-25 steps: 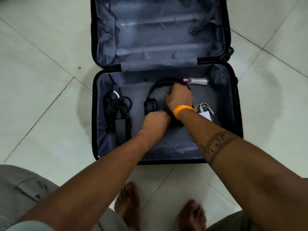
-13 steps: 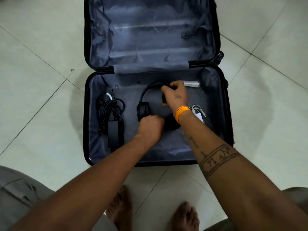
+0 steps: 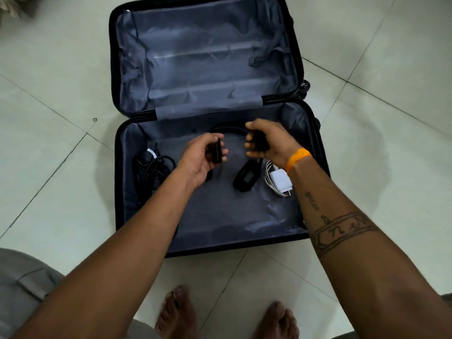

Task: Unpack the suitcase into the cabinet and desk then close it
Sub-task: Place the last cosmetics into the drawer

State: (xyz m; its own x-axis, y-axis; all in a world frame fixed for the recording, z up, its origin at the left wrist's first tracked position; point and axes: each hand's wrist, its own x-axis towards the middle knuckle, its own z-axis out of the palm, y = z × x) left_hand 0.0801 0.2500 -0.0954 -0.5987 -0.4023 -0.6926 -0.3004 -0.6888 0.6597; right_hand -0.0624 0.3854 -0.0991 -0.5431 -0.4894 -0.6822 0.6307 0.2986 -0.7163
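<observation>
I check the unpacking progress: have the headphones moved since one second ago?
Yes. The headphones, held by both hands, are lifted off the suitcase lining where they lay.

black suitcase (image 3: 115, 167) shell, grey-blue lining; black headphones (image 3: 227, 129); black cable bundle (image 3: 152, 167); white charger (image 3: 281, 179); orange wristband (image 3: 297, 157); pale grey-green floor tiles (image 3: 49, 106).

— What can't you make out?
— The headphones (image 3: 230, 130): each ear cup sits buried in a hand (image 3: 203, 156), motion-blurred.
— And lower?
— The black cable bundle (image 3: 152, 167) disappears under the left forearm; the suitcase (image 3: 117, 69) lid's top meets the frame edge.
</observation>
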